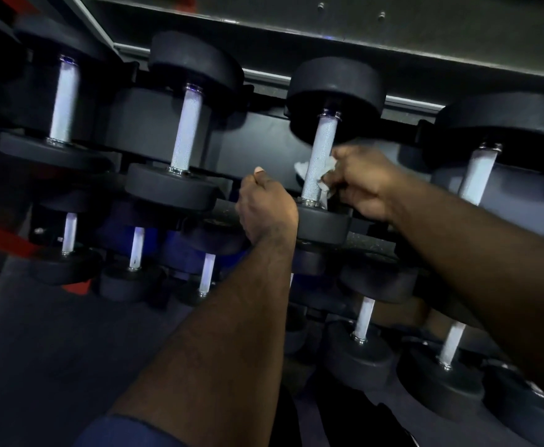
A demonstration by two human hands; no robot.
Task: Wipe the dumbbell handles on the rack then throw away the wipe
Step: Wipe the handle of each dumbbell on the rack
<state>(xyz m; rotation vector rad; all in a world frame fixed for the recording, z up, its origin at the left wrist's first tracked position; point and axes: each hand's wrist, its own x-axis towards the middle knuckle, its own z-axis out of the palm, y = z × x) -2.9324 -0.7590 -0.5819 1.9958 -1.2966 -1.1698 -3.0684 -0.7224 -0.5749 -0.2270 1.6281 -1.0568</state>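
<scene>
Wipe (327, 171) hugs dumbbell handle (317, 156), pinched by right fingers (341, 185); left fingers (255, 186) clenched just beside.

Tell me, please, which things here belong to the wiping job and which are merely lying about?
Job:
- crumpled white paper wipe
- right hand pinching it
- knurled silver dumbbell handle it wraps
- neighbouring silver handle

Lying about:
- grey metal panel above
- red bar at far left
- left hand, curled beside the dumbbell, not wiping
</scene>
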